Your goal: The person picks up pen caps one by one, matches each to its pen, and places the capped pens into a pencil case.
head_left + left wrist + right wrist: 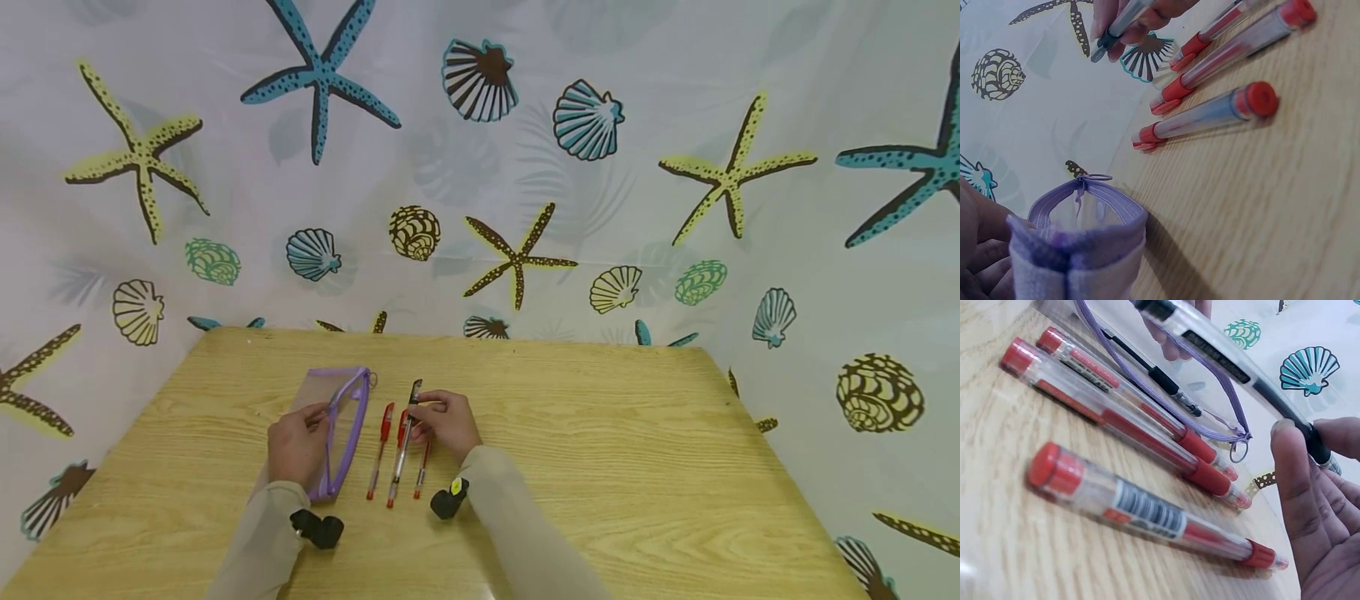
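A light wood-grain tabletop (637,433) is bordered at the back and sides by a white backdrop (450,179), printed with starfish (321,75) (blue, yellow, brown) and seashells (588,121).

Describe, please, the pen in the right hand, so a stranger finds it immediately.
On the wooden table, three red pens lie right of a purple-edged pouch. Above them, the right hand pinches this pen; its trim is black, theirs red.

Can't see far end of rightmost red pen (422,472), right-hand grip (447,423) blocks it; left-hand grip (296,450) covers part of purple-edged pouch (351,442). Right wrist cam: black pen (1260,389) clipped by top edge, lettering too blurred. Left wrist cam: left-hand grip cropped.
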`<state>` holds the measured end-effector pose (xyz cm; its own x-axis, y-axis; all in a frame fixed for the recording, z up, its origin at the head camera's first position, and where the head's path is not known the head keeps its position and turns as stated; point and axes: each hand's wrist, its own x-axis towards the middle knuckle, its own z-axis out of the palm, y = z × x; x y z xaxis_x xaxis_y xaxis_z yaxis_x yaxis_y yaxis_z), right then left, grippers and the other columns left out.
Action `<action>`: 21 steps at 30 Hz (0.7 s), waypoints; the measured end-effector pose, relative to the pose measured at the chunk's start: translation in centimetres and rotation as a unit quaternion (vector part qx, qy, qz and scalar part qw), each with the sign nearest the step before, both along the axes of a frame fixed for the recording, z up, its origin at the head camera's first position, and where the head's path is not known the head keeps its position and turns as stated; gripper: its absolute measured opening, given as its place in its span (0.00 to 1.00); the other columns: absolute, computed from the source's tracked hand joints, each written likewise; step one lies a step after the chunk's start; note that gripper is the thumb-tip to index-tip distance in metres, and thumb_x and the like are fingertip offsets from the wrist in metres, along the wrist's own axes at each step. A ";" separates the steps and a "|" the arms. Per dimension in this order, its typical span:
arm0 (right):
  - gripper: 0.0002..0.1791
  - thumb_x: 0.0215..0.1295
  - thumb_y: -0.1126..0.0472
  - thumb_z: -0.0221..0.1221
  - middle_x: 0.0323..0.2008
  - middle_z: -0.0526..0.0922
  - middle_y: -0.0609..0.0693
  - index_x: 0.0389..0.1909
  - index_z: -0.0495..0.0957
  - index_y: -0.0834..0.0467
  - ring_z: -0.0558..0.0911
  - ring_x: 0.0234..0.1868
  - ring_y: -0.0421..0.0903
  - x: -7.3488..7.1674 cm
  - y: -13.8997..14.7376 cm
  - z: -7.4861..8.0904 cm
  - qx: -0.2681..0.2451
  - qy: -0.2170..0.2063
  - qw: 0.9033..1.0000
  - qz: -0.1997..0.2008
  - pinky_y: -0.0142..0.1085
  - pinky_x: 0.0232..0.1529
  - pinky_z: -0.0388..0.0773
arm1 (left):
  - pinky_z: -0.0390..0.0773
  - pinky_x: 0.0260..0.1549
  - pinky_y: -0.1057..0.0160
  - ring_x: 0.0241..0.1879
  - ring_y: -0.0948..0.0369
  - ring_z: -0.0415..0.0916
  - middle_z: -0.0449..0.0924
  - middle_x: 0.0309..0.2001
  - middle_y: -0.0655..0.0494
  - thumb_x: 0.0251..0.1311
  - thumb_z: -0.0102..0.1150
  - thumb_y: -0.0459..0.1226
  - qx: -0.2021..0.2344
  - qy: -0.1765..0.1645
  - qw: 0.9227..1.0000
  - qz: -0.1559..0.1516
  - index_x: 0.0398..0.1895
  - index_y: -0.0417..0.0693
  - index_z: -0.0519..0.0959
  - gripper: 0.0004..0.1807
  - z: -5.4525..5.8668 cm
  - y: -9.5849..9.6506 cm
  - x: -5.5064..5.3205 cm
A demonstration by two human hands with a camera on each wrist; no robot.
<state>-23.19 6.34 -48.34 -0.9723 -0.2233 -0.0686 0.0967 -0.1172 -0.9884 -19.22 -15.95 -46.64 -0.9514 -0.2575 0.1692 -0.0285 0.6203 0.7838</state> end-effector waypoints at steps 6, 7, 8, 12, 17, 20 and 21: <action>0.17 0.64 0.67 0.61 0.29 0.85 0.58 0.53 0.75 0.69 0.81 0.18 0.43 -0.2 -0.7 0.2 0.001 -0.004 1.000 0.007 0.42 0.26 0.83 | 0.81 0.41 0.50 0.45 0.43 0.81 0.82 0.46 0.36 0.64 0.54 0.30 0.003 -0.002 1.000 -0.006 0.53 0.32 0.79 0.16 0.2 0.0 0.0; 0.17 0.64 0.67 0.61 0.29 0.84 0.57 0.53 0.75 0.69 0.81 0.18 0.43 -0.3 -0.8 0.3 0.000 -0.006 1.000 0.008 0.41 0.25 0.83 | 0.81 0.41 0.50 0.45 0.43 0.81 0.81 0.47 0.36 0.64 0.53 0.30 0.003 -0.003 1.000 -0.007 0.53 0.32 0.79 0.16 0.2 -0.1 0.0; 0.17 0.64 0.67 0.60 0.28 0.84 0.56 0.53 0.75 0.69 0.81 0.17 0.43 -0.3 -0.9 0.3 0.000 -0.006 1.000 0.009 0.40 0.25 0.83 | 0.81 0.42 0.50 0.45 0.43 0.81 0.81 0.46 0.35 0.64 0.53 0.30 0.003 -0.003 1.000 -0.008 0.53 0.32 0.79 0.16 0.2 -0.1 0.0; 0.17 0.64 0.68 0.60 0.28 0.84 0.57 0.52 0.75 0.70 0.80 0.17 0.43 -0.6 -1.2 0.2 0.003 -0.009 1.000 0.009 0.39 0.24 0.82 | 0.81 0.42 0.49 0.46 0.44 0.81 0.82 0.46 0.36 0.64 0.53 0.30 0.001 -0.006 1.000 -0.008 0.54 0.33 0.79 0.16 0.2 -0.1 0.0; 0.17 0.64 0.68 0.61 0.29 0.85 0.61 0.52 0.75 0.70 0.80 0.17 0.43 -0.8 -1.7 0.3 0.019 -0.006 1.000 0.007 0.45 0.26 0.83 | 0.81 0.42 0.49 0.46 0.43 0.81 0.81 0.47 0.36 0.64 0.53 0.30 0.002 -0.009 1.000 -0.007 0.54 0.33 0.78 0.17 0.2 -0.1 0.0; 0.17 0.64 0.68 0.60 0.31 0.85 0.64 0.52 0.75 0.71 0.80 0.17 0.43 -0.8 -2.0 0.4 0.017 -0.009 1.000 0.008 0.46 0.26 0.83 | 0.81 0.41 0.50 0.46 0.44 0.81 0.81 0.47 0.36 0.65 0.53 0.30 0.001 -0.010 1.000 -0.007 0.54 0.33 0.78 0.17 0.2 -0.1 0.0; 0.17 0.64 0.68 0.60 0.32 0.85 0.64 0.52 0.75 0.71 0.80 0.17 0.43 -0.8 -2.1 0.4 0.018 -0.010 1.000 0.008 0.46 0.26 0.83 | 0.81 0.41 0.50 0.46 0.44 0.81 0.82 0.47 0.36 0.65 0.53 0.30 0.000 -0.011 1.000 -0.007 0.54 0.33 0.78 0.17 0.2 -0.1 0.0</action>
